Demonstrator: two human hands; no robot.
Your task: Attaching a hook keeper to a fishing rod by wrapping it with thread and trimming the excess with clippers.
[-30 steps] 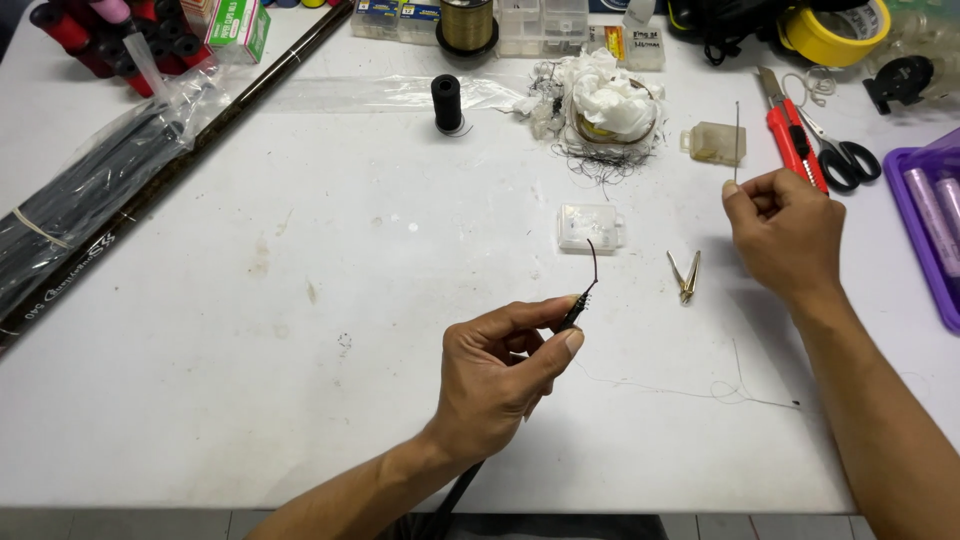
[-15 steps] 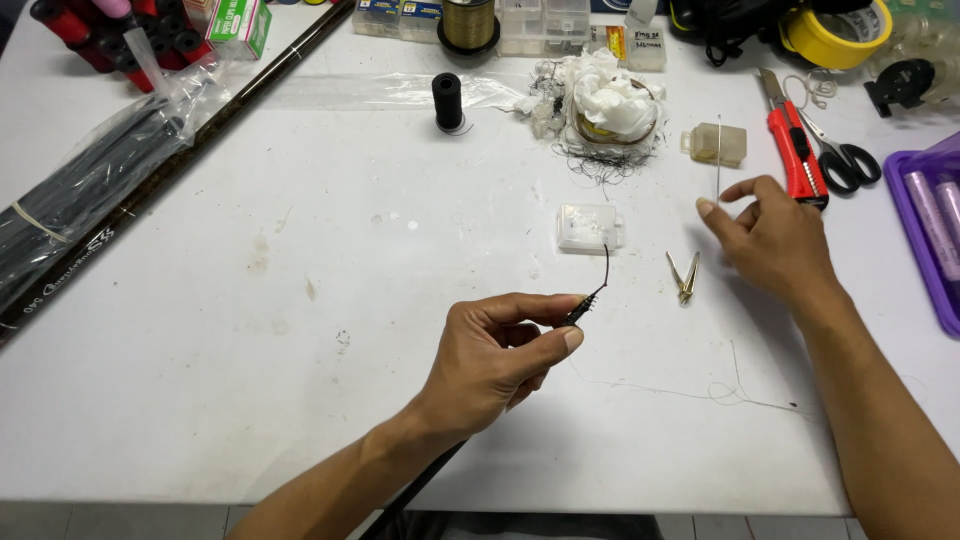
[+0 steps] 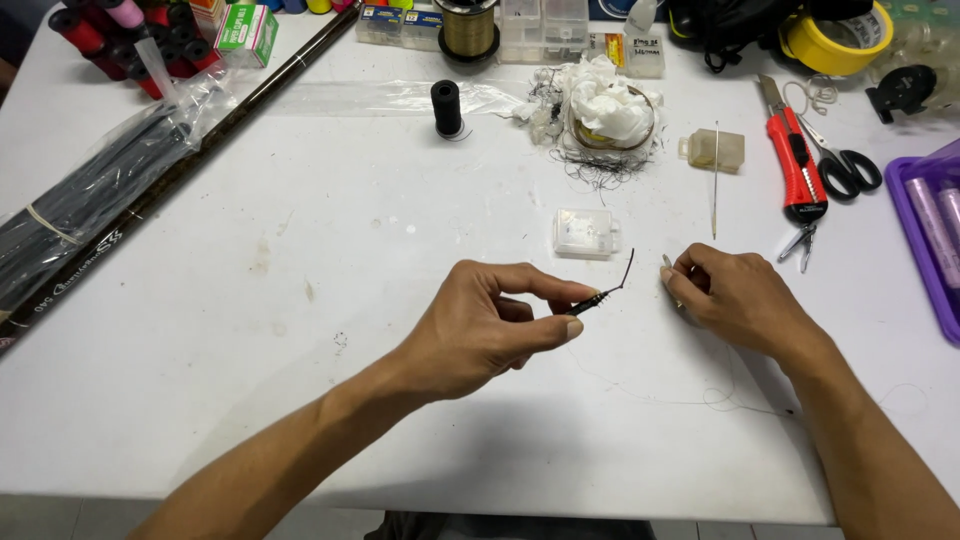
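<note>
Your left hand [image 3: 490, 325] pinches a thin dark rod tip [image 3: 600, 295]; your right hand [image 3: 735, 300] curls loosely beside a small clear plastic box [image 3: 585, 233], contents unclear.

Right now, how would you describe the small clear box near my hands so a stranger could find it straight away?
On the white table, look just beyond the gap between the left hand and the right hand. The small clear box lies flat there. Unlike the yellowish box farther back, it is colourless and sits closest to the hands.
</note>
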